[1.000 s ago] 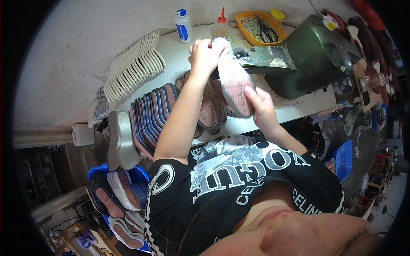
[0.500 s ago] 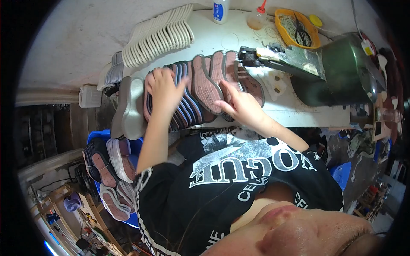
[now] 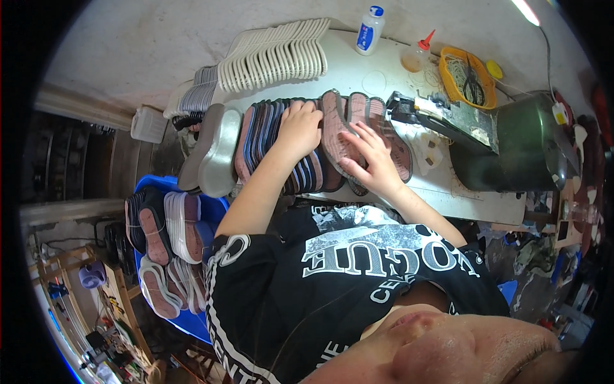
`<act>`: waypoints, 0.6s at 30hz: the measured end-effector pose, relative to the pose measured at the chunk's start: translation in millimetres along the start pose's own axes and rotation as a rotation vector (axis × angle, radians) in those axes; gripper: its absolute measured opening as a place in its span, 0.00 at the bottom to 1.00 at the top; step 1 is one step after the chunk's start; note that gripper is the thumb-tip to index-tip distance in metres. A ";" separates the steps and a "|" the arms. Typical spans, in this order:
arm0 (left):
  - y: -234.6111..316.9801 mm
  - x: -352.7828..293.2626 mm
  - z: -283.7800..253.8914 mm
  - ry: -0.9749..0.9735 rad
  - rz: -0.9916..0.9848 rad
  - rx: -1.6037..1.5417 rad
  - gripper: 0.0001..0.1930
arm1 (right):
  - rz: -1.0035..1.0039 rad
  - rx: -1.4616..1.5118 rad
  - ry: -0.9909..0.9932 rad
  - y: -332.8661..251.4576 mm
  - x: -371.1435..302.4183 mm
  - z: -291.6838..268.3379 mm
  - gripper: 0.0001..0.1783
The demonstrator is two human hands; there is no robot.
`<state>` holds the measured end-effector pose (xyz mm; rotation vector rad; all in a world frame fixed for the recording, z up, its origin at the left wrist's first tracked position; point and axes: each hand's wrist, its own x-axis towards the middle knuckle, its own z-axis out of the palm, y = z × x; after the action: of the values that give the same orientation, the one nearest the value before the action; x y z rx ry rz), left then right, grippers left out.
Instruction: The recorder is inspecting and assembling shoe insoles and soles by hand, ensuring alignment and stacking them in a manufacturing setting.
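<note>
A long row of dark-edged shoe soles [image 3: 259, 144] stands packed on edge across the white table. At the right end of that row my left hand [image 3: 300, 131] curls its fingers over the far part of several soles; its thumb is hidden. Several pink-faced soles lean overlapped just to the right. My right hand [image 3: 376, 163] rests on the front pink sole [image 3: 334, 121], fingers spread and thumb apart, without wrapping round it.
Grey soles [image 3: 220, 153] stand left of the row, with cream soles [image 3: 275, 61] behind. Right of the pink soles is a machine arm [image 3: 448, 118] on a dark green body. A white bottle [image 3: 369, 32], a red-tipped bottle [image 3: 419, 54] and a yellow basket [image 3: 489, 96] stand behind. Bundled soles fill a blue bin [image 3: 153, 182].
My left hand has moved right along the row and its fingers have drawn together. My right hand has gone from a pointing finger to spread fingers on the pink sole. The view has shifted.
</note>
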<state>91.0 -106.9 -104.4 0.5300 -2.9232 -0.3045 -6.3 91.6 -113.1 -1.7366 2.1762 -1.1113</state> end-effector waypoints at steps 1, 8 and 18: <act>-5.0 1.0 2.1 0.010 0.051 -0.007 0.16 | 0.008 0.026 0.027 -1.2 -0.4 -2.5 0.28; 3.1 -2.8 0.9 -0.339 0.180 -0.005 0.20 | 0.028 0.193 0.212 15.3 -14.0 3.8 0.28; -26.6 -18.9 -12.0 -0.027 0.120 -0.239 0.14 | 0.010 0.051 0.167 0.8 -7.7 3.9 0.29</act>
<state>119.4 -126.5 -101.1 0.3157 -2.8729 -0.6379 -2.3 96.7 -118.8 -1.6646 2.2247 -1.3420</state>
